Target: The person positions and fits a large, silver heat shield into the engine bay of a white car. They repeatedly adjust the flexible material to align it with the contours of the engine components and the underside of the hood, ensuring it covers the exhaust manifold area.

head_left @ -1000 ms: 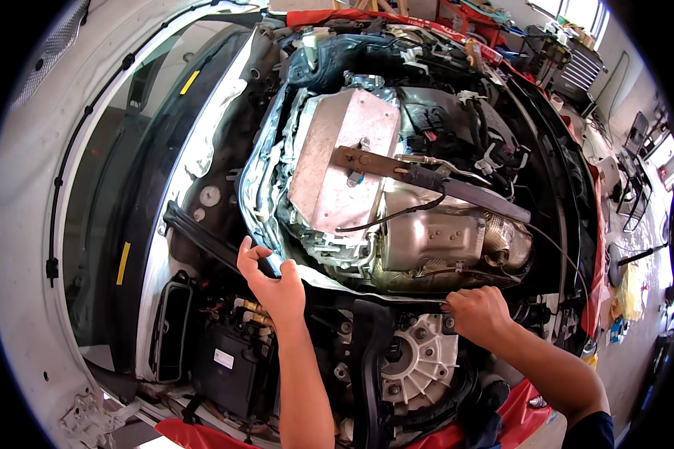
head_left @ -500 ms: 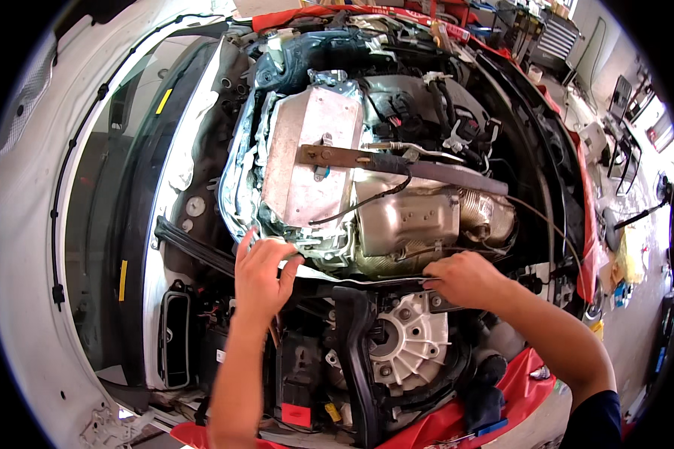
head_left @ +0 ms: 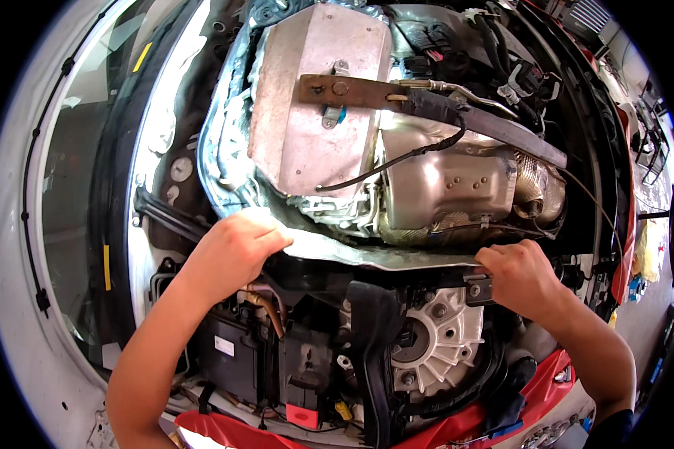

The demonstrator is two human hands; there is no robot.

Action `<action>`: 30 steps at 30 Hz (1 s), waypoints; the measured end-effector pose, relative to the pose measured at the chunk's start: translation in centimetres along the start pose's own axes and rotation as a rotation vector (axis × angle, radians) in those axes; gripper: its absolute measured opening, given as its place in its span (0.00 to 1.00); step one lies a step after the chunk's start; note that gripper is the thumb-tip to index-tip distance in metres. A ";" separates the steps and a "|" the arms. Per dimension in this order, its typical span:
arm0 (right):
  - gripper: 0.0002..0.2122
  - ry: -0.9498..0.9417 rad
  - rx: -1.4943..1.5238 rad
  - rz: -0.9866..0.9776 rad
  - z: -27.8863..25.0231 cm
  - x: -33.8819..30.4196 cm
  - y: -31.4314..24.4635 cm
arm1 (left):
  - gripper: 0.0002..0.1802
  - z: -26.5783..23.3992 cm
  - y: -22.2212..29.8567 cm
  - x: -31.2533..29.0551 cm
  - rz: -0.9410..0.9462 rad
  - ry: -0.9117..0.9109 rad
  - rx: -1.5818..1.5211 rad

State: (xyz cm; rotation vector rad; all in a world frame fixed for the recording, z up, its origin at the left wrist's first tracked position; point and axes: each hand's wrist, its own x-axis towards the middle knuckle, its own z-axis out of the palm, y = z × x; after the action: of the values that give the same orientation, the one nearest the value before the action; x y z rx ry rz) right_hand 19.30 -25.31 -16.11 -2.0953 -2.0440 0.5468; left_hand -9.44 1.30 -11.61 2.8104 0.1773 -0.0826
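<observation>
In a car's engine bay, a thin silvery heat shield [head_left: 382, 258] stretches crosswise between my two hands, its long edge bowed slightly. My left hand [head_left: 240, 241] pinches its left end, thumb and fingers closed. At the other end, my right hand [head_left: 523, 275] grips it with curled fingers. Just beyond the sheet sit a flat metal cover plate [head_left: 318, 142] and a shiny formed metal cover [head_left: 449, 183]. A brown-and-black bar [head_left: 427, 108] lies across both. Nearer me are a cast strut mount [head_left: 438, 340] and a black trim piece [head_left: 374, 337].
A black box [head_left: 228, 348] and a red-capped black box [head_left: 305, 370] stand near my left forearm. Red protective covering [head_left: 532, 396] drapes the near fender. The windshield [head_left: 79, 217] is at left; a loose thin cable [head_left: 591, 198] curves at right.
The view has shifted nearer the engine. My left hand, earlier raised with fingers spread at the sheet's left end, has closed on it. More of the sheet's face shows; my right hand keeps its grip.
</observation>
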 end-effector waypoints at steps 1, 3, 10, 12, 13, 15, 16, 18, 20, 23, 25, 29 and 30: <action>0.06 0.001 0.013 -0.003 0.1 0.2 0.0 | 0.10 -0.2 0.0 0.1 -0.008 -0.037 0.014; 0.05 0.012 0.047 -0.009 0.3 0.3 0.0 | 0.10 -0.2 -0.5 0.2 -0.003 -0.031 0.011; 0.07 0.001 0.057 -0.085 -0.4 0.0 0.6 | 0.12 -1.1 0.2 0.1 0.007 -0.149 0.118; 0.06 -0.004 0.013 -0.057 0.3 -0.5 0.0 | 0.10 -0.6 0.4 -0.7 0.073 -0.166 0.282; 0.06 -0.002 0.018 -0.048 0.5 -0.6 -0.2 | 0.11 -0.4 0.5 -1.0 0.084 -0.096 0.238; 0.05 -0.008 0.037 -0.030 0.7 -0.8 0.0 | 0.12 0.4 0.4 -1.1 0.091 -0.005 0.169; 0.05 -0.016 0.043 -0.032 0.7 -0.5 0.1 | 0.12 0.6 0.4 -1.0 0.086 -0.011 0.162; 0.05 0.055 0.002 0.007 0.2 0.0 0.2 | 0.12 0.7 0.4 -0.5 0.048 0.057 0.112; 0.06 0.073 0.007 0.007 0.0 0.2 0.4 | 0.12 0.4 0.7 0.0 0.019 0.091 0.079; 0.07 0.043 -0.001 -0.007 0.2 -1.2 0.4 | 0.11 0.0 1.4 0.9 -0.011 0.013 0.064; 0.06 -0.006 -0.032 0.015 -0.2 -1.3 0.5 | 0.11 -0.1 1.7 1.1 -0.027 -0.030 0.087; 0.13 -0.048 0.240 -0.091 -0.1 -0.7 0.7 | 0.13 0.9 3.6 -1.8 -0.207 0.004 0.138; 0.15 0.040 0.462 -0.151 -1.1 -0.9 1.3 | 0.14 1.8 4.6 -2.4 -0.214 0.122 0.152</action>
State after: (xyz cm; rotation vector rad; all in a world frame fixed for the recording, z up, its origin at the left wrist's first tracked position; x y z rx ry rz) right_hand 20.93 -26.15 -15.44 -1.6578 -1.8163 0.8475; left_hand -11.27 -3.91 -11.64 2.9392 0.5205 0.0273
